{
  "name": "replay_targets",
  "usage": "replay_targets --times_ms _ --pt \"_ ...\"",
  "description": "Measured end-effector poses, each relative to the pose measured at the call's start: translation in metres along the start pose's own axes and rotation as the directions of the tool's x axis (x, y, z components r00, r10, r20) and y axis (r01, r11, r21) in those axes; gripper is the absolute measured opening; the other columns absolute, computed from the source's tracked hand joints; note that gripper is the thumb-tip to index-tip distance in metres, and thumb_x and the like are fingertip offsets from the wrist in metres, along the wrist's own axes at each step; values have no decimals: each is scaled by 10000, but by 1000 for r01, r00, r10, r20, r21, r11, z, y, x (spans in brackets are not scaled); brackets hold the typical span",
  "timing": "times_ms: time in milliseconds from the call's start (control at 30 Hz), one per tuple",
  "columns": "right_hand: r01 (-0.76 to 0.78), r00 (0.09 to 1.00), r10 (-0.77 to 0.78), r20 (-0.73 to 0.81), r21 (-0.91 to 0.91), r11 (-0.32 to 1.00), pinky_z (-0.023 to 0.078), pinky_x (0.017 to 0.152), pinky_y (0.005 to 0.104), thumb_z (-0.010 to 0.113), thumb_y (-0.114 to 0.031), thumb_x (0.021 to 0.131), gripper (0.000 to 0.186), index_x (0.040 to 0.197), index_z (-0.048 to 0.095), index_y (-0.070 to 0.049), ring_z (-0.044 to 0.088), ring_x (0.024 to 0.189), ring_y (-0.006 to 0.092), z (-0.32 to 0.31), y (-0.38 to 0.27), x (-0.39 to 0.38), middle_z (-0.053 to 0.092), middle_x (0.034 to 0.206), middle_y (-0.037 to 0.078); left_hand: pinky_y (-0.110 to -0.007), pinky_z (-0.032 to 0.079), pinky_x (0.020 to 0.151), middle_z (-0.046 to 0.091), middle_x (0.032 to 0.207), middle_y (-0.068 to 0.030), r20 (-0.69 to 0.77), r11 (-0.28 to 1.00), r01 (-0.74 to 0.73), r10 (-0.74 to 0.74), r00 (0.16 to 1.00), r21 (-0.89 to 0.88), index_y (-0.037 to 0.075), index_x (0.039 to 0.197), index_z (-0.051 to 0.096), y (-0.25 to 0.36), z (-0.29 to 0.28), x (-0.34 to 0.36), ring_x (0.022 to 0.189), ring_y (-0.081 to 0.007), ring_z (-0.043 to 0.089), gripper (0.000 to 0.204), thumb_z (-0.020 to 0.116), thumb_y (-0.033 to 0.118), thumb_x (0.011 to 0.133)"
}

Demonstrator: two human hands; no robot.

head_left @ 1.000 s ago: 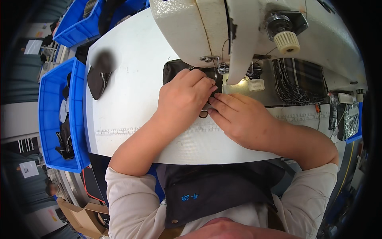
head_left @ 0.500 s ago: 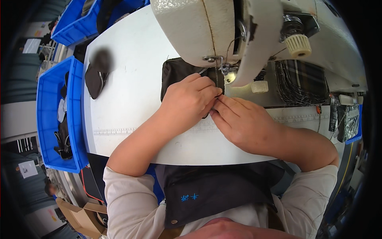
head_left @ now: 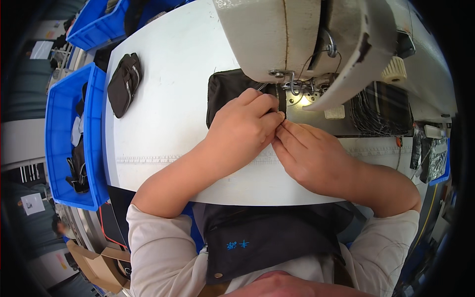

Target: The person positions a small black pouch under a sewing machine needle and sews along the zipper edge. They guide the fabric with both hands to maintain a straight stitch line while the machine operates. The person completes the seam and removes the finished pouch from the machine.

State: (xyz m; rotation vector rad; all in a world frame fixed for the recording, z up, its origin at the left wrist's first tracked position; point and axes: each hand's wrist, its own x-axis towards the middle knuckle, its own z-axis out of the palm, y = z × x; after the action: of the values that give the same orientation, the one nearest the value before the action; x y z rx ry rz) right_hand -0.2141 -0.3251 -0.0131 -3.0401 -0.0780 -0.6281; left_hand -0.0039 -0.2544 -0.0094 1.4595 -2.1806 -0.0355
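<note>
A dark brown fabric pouch (head_left: 225,86) with a metal zipper lies on the white table, its right edge beside the needle area of the sewing machine (head_left: 297,94). My left hand (head_left: 245,123) rests over the pouch, fingers bent and pinching its edge near the lower end of the zipper. From the right, my right hand (head_left: 311,151) meets it, thumb and fingertips closed on the same corner of the pouch. The fingertips of both hands almost touch, and they hide the corner they hold. A small lamp lights the metal plate next to the pouch.
Another dark zippered pouch (head_left: 124,85) lies at the table's left. Beyond that edge stands a blue bin (head_left: 91,148) with dark pieces inside; a second blue bin (head_left: 101,27) is farther back. Stacked dark fabric pieces (head_left: 381,109) lie right of the machine. A printed ruler strip (head_left: 148,159) crosses the table.
Both hands and the pouch appear shifted slightly right, with the pouch edge now left of the lit needle plate. A blurred dark shape over the other pouch at left is gone.
</note>
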Motion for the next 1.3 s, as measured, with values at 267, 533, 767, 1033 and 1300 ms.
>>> replay_targets --times_ms 267,533,767,1033,1300 --pt "-23 1000 22 11 37 999 577 955 427 676 -120 800 383 1106 723 107 702 1080 371 0 -1 -1 726 1125 274 -345 582 850 734 1117 -57 77 992 26 -36 996 124 46 1161 777 13 -2 -9 981 -245 705 452 799 94 712" --pt "-104 994 105 -41 31 994 597 887 429 681 -82 796 335 1076 713 98 701 1080 367 9 3 2 713 1100 252 -328 545 786 611 930 -14 -67 988 16 -6 998 155 41 988 753 4 9 -3 893 -204 612 225 740 127 781" --pt "-140 988 142 -64 37 989 617 777 372 691 -61 779 285 1030 694 74 711 1103 338 13 15 6 704 1111 243 -366 572 800 710 1042 -38 -67 986 36 -25 997 166 62 1076 777 -8 10 4 958 -247 678 290 791 110 790" --pt "-156 983 158 -97 36 987 605 773 368 731 -82 750 334 1050 698 59 714 1099 293 14 18 5 703 1115 188 -373 567 812 668 988 -28 -79 992 119 -121 989 -27 76 1088 778 -14 6 5 960 -263 648 302 745 89 788" --pt "-255 963 254 -90 4 967 520 792 382 792 -137 779 389 1141 702 -26 680 917 245 12 24 2 675 1165 109 -382 554 841 755 1091 -79 183 906 363 -327 927 -218 93 1174 780 -18 -18 9 958 -270 678 359 692 34 831"
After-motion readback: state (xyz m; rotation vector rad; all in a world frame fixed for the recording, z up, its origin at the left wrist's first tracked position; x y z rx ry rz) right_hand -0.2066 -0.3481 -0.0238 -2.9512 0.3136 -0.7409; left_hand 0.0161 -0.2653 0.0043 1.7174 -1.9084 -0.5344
